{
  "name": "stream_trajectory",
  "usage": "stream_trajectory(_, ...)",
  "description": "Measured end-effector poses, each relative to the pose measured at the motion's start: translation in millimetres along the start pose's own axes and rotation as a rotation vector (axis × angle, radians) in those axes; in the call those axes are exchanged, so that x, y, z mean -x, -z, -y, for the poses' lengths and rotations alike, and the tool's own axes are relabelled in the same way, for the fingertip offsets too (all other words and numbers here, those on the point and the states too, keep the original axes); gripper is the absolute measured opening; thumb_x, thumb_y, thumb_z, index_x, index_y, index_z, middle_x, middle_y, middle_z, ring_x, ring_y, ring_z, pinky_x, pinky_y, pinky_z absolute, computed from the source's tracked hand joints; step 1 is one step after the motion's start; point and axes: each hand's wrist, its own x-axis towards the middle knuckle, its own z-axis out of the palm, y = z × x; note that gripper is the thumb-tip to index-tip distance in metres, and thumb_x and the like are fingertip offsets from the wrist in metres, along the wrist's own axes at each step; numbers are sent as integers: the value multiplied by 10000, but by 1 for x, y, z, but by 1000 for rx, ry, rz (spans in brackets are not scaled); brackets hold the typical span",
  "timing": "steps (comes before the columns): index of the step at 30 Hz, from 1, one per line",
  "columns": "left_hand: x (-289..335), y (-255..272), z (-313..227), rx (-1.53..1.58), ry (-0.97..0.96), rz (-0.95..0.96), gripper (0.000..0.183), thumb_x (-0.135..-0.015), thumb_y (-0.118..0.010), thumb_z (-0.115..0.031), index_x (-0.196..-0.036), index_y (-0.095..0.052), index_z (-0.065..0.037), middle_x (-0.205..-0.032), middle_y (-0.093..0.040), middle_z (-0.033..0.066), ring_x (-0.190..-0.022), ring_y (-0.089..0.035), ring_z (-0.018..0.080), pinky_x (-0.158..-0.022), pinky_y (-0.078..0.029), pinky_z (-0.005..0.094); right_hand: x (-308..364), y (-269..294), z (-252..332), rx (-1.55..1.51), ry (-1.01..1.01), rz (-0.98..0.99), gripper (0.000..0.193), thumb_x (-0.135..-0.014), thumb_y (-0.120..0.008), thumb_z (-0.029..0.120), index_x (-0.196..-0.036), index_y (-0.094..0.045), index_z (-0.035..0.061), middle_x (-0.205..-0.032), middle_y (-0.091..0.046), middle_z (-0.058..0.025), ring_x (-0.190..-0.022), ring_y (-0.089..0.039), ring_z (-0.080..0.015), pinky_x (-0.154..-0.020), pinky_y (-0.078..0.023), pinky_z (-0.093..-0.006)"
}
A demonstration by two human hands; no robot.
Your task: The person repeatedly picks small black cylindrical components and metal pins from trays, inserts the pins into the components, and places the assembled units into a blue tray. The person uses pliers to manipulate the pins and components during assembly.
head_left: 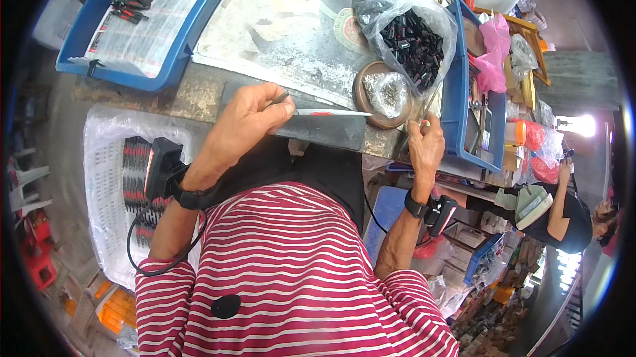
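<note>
My left hand point(248, 118) is over the near edge of the bench, thumb and fingers pinched on a small black piece point(278, 100). Beside its fingertips, a thin pale strip with a red mark point(324, 113) points right, above a dark grey pad point(331, 133). At the bench's right side my right hand point(426, 145) is closed around what looks like a thin metal tool point(434, 97); its exact kind is unclear. Just left of that hand stands a round brown dish point(362, 95) with a clear bag of tiny metal parts point(387, 94). Behind it, an open plastic bag holds small black parts point(414, 42).
A blue tray point(175, 59) with black-and-red pieces lies far left. Another blue tray point(487, 160) with tools borders the right. A plastic-lined white basket point(99, 178) of similar pieces stands below left. Another person point(563, 214) is off to the right.
</note>
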Motion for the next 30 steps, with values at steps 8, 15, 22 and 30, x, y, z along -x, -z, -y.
stream_trajectory(8, -8, -10, -13, -29, 25, 18, 149, -887, -547, -178, -862, -555, -31, -651, -438, -56, -560, -343, 23, -510, -252, 187, 8, 15, 13, 101, 53, -60, 419, -849, -561, 301, -1124, -575, -14, -944, -643, -240, -837, -637, -356, -766, -470, -419)
stream_trajectory(15, -18, -20, -13, -205, -18, 8, 108, -886, -561, -135, -866, -562, -28, -682, -465, -66, -584, -371, 10, -511, -282, 178, 29, 50, 58, -442, 519, -65, 226, -804, -618, 21, -1029, -607, 6, -856, -584, -147, -771, -597, -272, -659, -465, -353)
stream_trajectory(22, -20, -30, -17, -308, -80, -39, 147, -877, -573, -141, -878, -583, 5, -678, -490, -40, -609, -415, 25, -534, -344, 197, 35, 33, 104, -361, 812, 173, 182, -745, -651, -8, -925, -629, 11, -803, -576, -129, -778, -573, -296, -672, -443, -355)
stream_trajectory(30, -27, -22, -22, 318, -114, 132, 274, -930, -514, -162, -1145, -462, 0, -775, -541, 19, -580, -391, 41, -524, -329, 185, 32, 27, 105, -624, 495, 375, 83, -794, -652, 37, -851, -608, -3, -701, -583, -69, -592, -561, -182, -541, -418, -287)
